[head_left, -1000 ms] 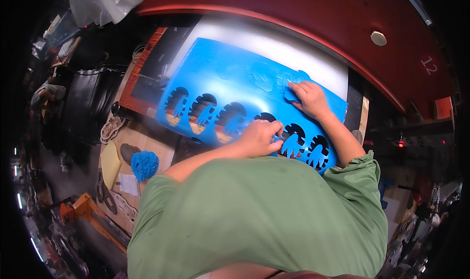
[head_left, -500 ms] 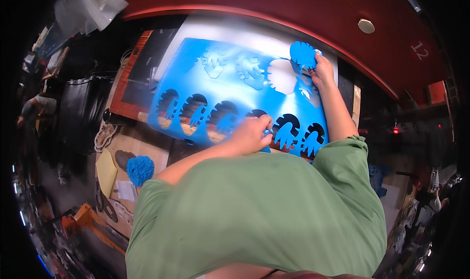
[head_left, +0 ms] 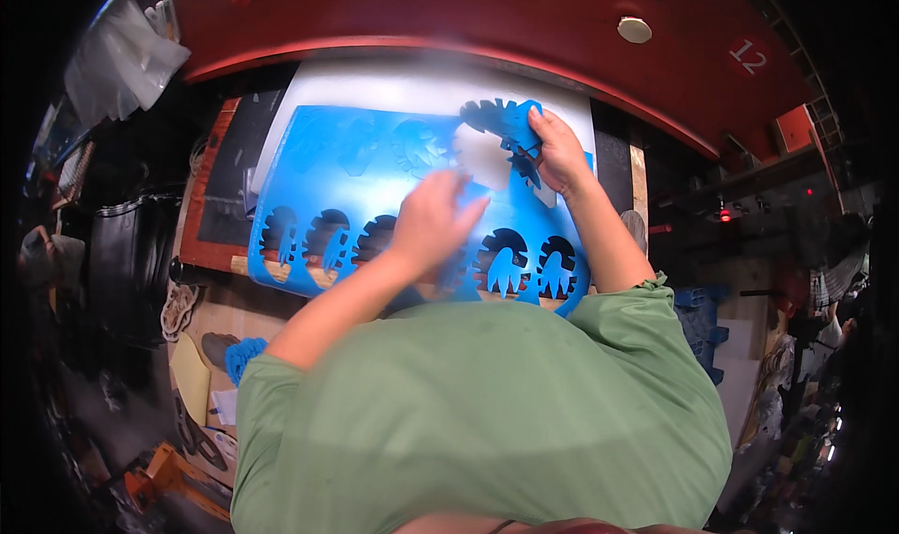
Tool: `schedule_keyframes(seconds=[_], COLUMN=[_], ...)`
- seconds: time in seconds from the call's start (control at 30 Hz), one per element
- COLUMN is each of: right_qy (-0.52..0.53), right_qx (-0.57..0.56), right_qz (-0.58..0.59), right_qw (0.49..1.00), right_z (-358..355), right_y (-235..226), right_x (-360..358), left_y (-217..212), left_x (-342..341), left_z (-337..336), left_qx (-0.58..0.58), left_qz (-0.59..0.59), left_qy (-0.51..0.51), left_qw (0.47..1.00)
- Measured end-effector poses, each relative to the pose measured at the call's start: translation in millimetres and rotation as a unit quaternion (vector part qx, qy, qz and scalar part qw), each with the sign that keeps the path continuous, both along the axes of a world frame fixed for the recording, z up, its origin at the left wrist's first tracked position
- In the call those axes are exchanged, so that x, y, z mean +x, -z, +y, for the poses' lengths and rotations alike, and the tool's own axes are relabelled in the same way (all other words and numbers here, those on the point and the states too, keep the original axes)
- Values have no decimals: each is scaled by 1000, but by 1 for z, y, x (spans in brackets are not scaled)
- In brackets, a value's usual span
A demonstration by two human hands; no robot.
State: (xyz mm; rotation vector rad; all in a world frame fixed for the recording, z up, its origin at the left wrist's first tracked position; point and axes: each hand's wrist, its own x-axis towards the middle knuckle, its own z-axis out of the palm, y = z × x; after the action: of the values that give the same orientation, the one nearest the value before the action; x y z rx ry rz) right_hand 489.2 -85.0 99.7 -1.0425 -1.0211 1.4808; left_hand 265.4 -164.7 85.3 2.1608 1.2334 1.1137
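A blue sheet (head_left: 318, 183) lies over a white board, its near edge hanging toward me with a row of notched cut-outs. My right hand (head_left: 560, 155) pinches a blue notched cut piece (head_left: 498, 119) at the sheet's far right part. That piece is raised and bent, and a notched hole shows pale below it. Over the middle of the sheet is my left hand (head_left: 433, 220), a little blurred, its thumb and fingers apart and nothing visible in it. It hides some of the near cut-outs.
A red machine beam (head_left: 412, 19) spans the far side, just behind the white board (head_left: 328, 84). At the lower left are a stack of blue pieces (head_left: 244, 358), a yellow sheet (head_left: 190, 379) and dark sole-shaped pieces (head_left: 198, 440). Blue crates (head_left: 698, 323) stand at the right.
My left hand has left the near edge and moved up over the sheet, its fingers spreading. The notched piece in my right hand has folded over. The whole view has shifted.
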Motion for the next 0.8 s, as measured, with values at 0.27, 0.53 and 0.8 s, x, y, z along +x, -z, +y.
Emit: schedule_keyframes(seconds=[0.27, 0.53, 0.8], right_qy=[-33, 91, 199], right_qx=[19, 39, 11], right_qz=[-54, -71, -24], right_qw=[998, 993, 980], right_z=[-12, -14, -13], right_y=[24, 27, 29], right_x=[-8, -28, -38], left_y=[7, 9, 20], left_x=[51, 44, 50], left_z=[76, 81, 90], left_qx=[-169, -40, -58], left_qz=[-159, -17, -145], left_qy=[-41, -53, -41], left_qw=[972, 998, 987])
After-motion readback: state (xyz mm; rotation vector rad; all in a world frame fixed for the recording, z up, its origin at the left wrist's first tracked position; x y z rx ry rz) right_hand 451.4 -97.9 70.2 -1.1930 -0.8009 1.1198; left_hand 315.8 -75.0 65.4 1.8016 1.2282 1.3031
